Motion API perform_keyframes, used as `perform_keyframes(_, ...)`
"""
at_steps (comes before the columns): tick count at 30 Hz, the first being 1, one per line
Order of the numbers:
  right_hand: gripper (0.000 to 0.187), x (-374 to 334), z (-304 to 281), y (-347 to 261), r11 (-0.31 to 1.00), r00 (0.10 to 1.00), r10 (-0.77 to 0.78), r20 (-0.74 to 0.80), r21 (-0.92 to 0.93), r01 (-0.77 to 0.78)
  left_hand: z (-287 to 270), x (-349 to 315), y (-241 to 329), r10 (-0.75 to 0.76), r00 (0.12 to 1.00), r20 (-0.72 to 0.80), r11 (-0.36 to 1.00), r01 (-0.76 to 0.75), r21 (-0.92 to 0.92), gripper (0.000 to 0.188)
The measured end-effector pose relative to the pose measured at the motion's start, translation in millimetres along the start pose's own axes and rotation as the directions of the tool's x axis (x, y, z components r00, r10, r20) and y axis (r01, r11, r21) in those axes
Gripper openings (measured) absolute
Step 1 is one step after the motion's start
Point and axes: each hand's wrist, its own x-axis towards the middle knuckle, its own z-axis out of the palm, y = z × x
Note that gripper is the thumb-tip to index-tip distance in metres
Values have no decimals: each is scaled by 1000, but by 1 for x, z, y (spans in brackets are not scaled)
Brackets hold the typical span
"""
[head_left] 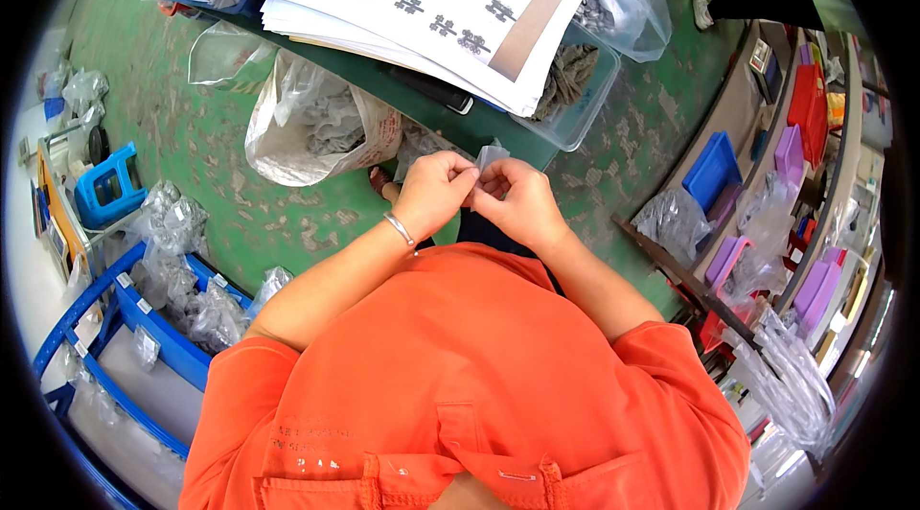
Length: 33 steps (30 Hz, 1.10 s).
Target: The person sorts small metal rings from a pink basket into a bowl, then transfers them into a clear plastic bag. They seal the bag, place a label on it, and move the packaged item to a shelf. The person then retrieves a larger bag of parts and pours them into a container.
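Note:
My left hand (433, 186) and my right hand (520, 200) meet in front of my body, just off the near edge of the green table. Their fingers are pinched together at the edge of a small clear plastic bag (492, 154), which sticks up between them. Both hands seem to grip this bag; whatever it contains is hidden by my fingers. Beyond the hands, a stack of printed sheets (412, 2) with pictures of small dark parts lies on the table. A dark phone-like object (436, 91) pokes out from under the sheets.
A clear plastic tub (585, 112) with grey-brown contents stands at the table's right edge. Below the table's left side hangs or stands a white sack (278, 141) of bagged parts. Blue racks (168, 328) hold bags at left; shelves with coloured bins (711, 174) line the right.

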Motion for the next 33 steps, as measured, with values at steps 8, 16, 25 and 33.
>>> perform_keyframes(8, 18, -6, -7, 10, 993, 996, 9, -94, -116, -20, 1, -7, 0, 89, 996, 8, 988, -90, 124, 10)
perform_keyframes(16, 5, -20, -2, -24, 931, 931, -365, 7, 31, 365, -4, -22, -8, 132, 991, 8, 988, -132, 82, 42)
perform_keyframes(25, 17, -7, -11, -34, 915, 910, -318, -265, 165, 368, -44, -52, 12, 222, 958, 180, 450, 63, -891, 44)
perform_keyframes(33, 19, -11, 1, -64, 841, 978, -99, 182, 541, -16, -63, -67, 7, 353, 928, 121, 364, -17, -931, 44)
